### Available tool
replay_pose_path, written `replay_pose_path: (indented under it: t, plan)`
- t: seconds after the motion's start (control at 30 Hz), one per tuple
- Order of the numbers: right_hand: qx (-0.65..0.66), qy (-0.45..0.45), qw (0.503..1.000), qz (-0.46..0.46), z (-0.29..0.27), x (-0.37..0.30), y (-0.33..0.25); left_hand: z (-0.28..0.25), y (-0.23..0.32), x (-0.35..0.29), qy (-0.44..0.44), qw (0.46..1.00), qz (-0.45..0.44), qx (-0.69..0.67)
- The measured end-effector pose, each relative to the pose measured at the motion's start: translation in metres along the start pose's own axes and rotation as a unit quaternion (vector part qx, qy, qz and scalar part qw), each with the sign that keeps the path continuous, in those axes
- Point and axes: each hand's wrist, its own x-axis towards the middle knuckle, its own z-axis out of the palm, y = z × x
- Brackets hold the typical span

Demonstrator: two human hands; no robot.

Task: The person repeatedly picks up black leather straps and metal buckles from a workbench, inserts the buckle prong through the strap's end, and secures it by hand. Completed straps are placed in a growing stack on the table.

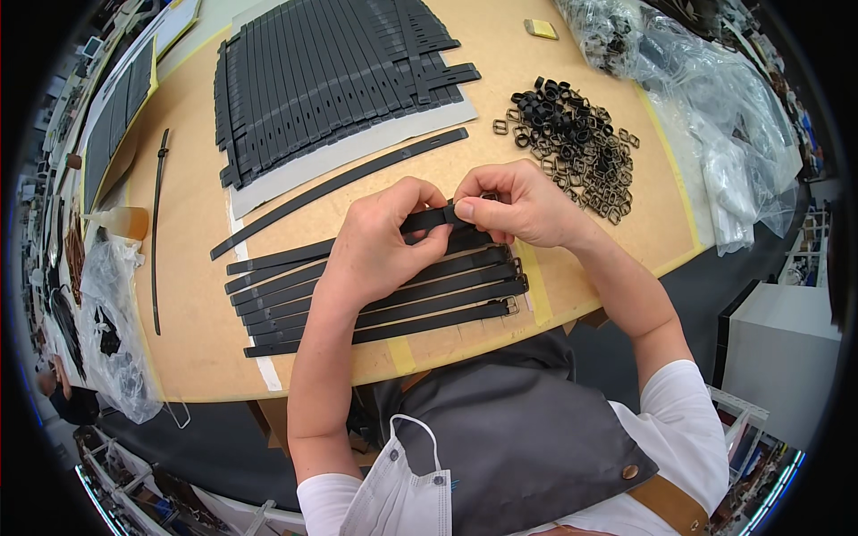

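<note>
Both hands are closed on the end of a black leather belt strap point(426, 220) above the near part of the table. My left hand point(380, 241) grips the strap between thumb and fingers, left of its tip. Right beside it, my right hand point(527, 204) pinches the strap's end, thumb on top. A bit of a metal buckle shows behind the right fingers, mostly hidden. Below the hands lies a row of several black straps point(429, 313) with buckles point(510, 306) at their right ends. Just beyond the hands, a single strap point(340, 190) lies slantwise.
A stack of black straps point(313, 98) rests on a pale sheet at the back. Loose buckles point(597, 174) and black belt loops point(554, 107) are heaped at right, near clear plastic bags point(728, 152). At left are a thin black strip point(159, 232) and a bottle of amber liquid point(130, 222).
</note>
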Motion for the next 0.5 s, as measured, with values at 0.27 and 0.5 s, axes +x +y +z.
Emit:
replay_pose_path:
  t: [0.27,0.5]
  plan:
    - [0.004,-0.006,1.000,-0.007,0.0009,-0.0001,-0.0009,-0.0009,0.0016,-0.0008,-0.009,1.000,-0.023,0.001]
    - [-0.005,0.000,1.000,-0.010,0.0022,-0.0002,-0.0012,0.0003,0.0004,-0.0005,0.001,1.000,-0.004,0.004]
